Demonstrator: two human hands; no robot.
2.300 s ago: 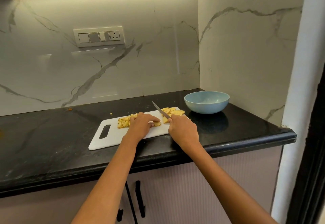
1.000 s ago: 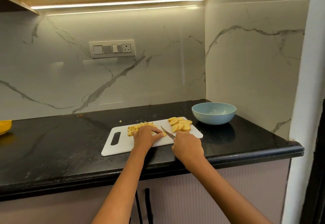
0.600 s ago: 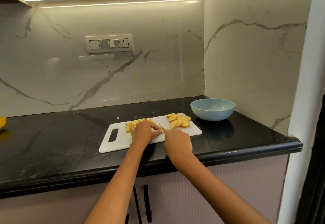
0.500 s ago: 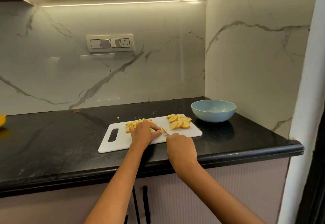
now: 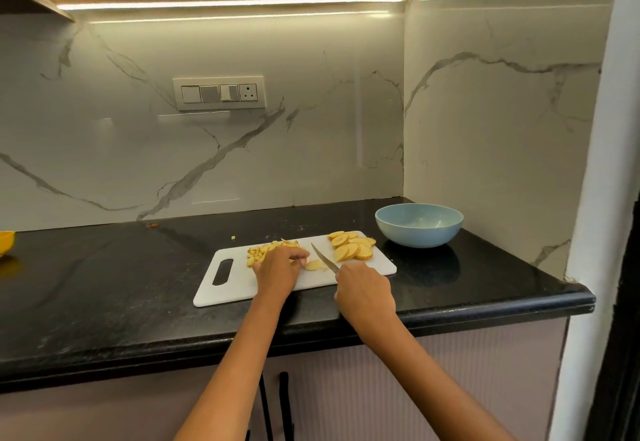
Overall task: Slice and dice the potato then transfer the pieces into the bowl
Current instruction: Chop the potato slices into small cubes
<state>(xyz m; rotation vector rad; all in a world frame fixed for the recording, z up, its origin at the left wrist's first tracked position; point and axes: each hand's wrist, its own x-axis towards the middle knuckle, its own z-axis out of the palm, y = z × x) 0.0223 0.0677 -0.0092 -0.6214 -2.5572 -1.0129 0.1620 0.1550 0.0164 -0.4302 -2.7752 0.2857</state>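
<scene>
On the cutting board (image 5: 239, 284), our left hand (image 5: 277, 269) presses a potato slice (image 5: 314, 265), fingertips hidden; right hand (image 5: 363, 290) grips the knife (image 5: 324, 257), handle concealed. Bowl (image 5: 419, 224) sits just beside.

cutting board (image 5: 242, 288): plain white, dark slot at handle end.
potato slices (image 5: 351, 246): yellow faces, tan-brown edges.
diced potato (image 5: 259, 253): pale yellow.
knife (image 5: 323, 258): silver-grey blade.
bowl (image 5: 419, 225): plain light blue inside and out.
countertop (image 5: 104, 284): glossy black, faint grey veining.
backsplash (image 5: 277, 149): white marble pattern, grey diagonal veins.
switch plate (image 5: 219, 93): cream frame, white and grey switches.
cabinet doors (image 5: 450, 381): pale mauve, fine vertical ribbing, black handles.
object at left edge (image 5: 6, 241): bright yellow.
</scene>
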